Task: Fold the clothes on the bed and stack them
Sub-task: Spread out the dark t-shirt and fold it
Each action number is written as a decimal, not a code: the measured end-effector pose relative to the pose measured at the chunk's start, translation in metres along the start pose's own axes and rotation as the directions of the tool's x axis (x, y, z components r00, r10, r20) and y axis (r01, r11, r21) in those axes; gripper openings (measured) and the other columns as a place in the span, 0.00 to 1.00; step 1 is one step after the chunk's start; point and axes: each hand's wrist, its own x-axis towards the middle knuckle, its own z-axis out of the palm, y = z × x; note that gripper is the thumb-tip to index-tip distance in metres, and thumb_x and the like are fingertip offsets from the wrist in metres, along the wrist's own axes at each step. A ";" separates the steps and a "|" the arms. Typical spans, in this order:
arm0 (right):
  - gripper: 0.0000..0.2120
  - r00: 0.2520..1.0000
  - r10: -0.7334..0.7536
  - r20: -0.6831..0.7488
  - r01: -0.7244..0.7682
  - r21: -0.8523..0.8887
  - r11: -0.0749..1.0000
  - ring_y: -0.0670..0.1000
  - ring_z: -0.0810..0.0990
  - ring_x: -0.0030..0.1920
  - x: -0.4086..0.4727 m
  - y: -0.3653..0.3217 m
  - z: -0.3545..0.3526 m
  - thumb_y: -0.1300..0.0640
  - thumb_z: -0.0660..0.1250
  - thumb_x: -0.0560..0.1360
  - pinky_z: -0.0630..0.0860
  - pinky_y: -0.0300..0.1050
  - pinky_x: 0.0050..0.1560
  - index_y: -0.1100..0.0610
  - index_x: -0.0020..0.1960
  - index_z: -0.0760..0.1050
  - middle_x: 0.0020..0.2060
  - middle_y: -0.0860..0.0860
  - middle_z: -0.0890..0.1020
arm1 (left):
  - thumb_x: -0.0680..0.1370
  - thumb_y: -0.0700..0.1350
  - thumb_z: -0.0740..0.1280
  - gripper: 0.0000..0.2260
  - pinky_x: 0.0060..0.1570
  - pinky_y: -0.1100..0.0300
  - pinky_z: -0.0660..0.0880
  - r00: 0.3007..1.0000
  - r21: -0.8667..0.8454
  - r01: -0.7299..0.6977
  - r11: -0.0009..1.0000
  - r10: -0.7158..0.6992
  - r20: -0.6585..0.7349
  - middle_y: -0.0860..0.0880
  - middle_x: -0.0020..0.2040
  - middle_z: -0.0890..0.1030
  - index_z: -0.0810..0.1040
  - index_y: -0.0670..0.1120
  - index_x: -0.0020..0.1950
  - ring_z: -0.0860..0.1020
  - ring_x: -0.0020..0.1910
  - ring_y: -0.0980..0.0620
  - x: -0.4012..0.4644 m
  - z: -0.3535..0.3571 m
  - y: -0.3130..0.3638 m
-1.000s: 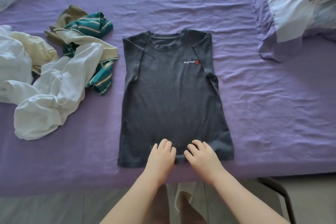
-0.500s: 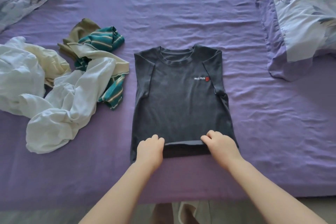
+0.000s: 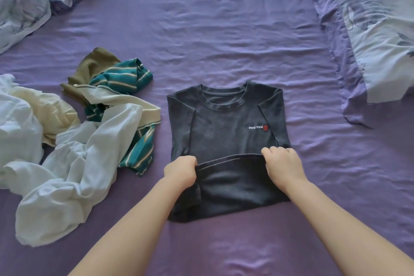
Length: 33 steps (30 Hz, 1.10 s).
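Note:
A dark grey T-shirt (image 3: 219,127) with a small white and red logo lies face up on the purple bed sheet (image 3: 224,29), its sleeves folded in. The shirt's bottom part is doubled up over its middle. My left hand (image 3: 180,171) grips the hem at the left and my right hand (image 3: 283,167) grips it at the right, holding the hem just below the logo. A heap of unfolded clothes lies to the left: a white garment (image 3: 67,175), a cream one (image 3: 44,114), a green striped one (image 3: 125,78) and an olive one (image 3: 94,67).
A light blue patterned pillow (image 3: 369,29) on a purple cover lies at the right. A crumpled blue and purple duvet (image 3: 26,2) fills the far left corner. Bare sheet stretches beyond the shirt and in front of it.
Both hands took hold of the shirt's hem, spread apart to its sides and carried it up toward the collar, doubling the bottom over. The view has moved closer over the bed.

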 end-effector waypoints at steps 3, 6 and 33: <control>0.16 0.998 0.031 -0.062 -0.032 -0.017 0.999 0.59 0.78 0.30 0.009 0.008 -0.003 0.74 0.71 0.56 0.71 0.49 0.34 0.60 0.40 0.75 0.29 0.56 0.77 | 0.74 0.35 0.58 0.20 0.46 0.57 0.71 1.000 -0.102 0.012 0.995 -0.013 -0.011 0.49 0.60 0.77 0.75 0.53 0.61 0.75 0.59 0.47 0.010 -0.021 0.001; 0.16 0.991 0.050 -0.122 -0.051 -0.004 0.999 0.59 0.80 0.37 0.029 0.021 -0.013 0.72 0.69 0.63 0.71 0.50 0.41 0.59 0.48 0.77 0.35 0.55 0.80 | 0.75 0.36 0.58 0.20 0.45 0.57 0.70 0.990 -0.159 0.027 0.987 -0.049 -0.135 0.49 0.60 0.77 0.75 0.53 0.62 0.76 0.58 0.47 0.025 -0.049 0.004; 0.11 0.927 0.089 -0.363 -0.089 0.016 0.996 0.57 0.78 0.34 0.188 0.067 -0.022 0.67 0.76 0.62 0.76 0.52 0.46 0.58 0.38 0.76 0.31 0.54 0.78 | 0.72 0.35 0.61 0.18 0.63 0.51 0.61 0.828 0.174 0.113 0.978 0.004 -0.560 0.50 0.54 0.76 0.70 0.51 0.59 0.73 0.56 0.47 0.145 -0.113 0.021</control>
